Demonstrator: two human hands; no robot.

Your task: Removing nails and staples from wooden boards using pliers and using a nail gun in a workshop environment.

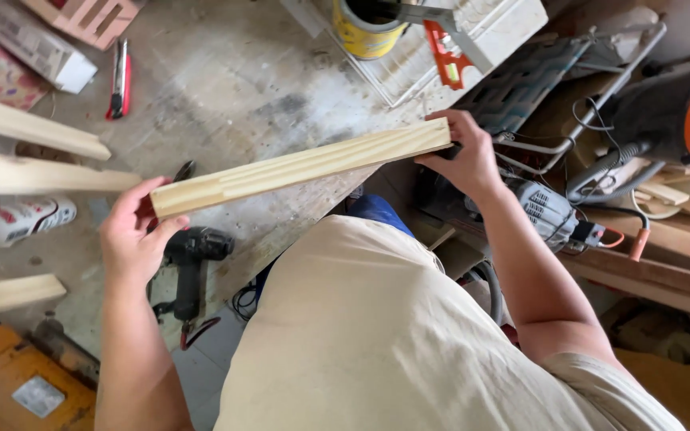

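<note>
Sideways, hands (133,239) hold board (301,168), right end raised.

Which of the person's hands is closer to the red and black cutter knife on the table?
Left. The left hand grips the near end of the wooden board, below the cutter knife. The right hand holds the board's other end, much farther away.

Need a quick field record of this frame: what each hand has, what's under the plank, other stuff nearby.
left hand: grips the near end of the wooden plank
right hand: grips the far end of the same plank
plank pose: held flat, clear of the workbench
below plank: black power tool lying on the bench
nearby: red utility knife, yellow can, more wood strips at left
</note>
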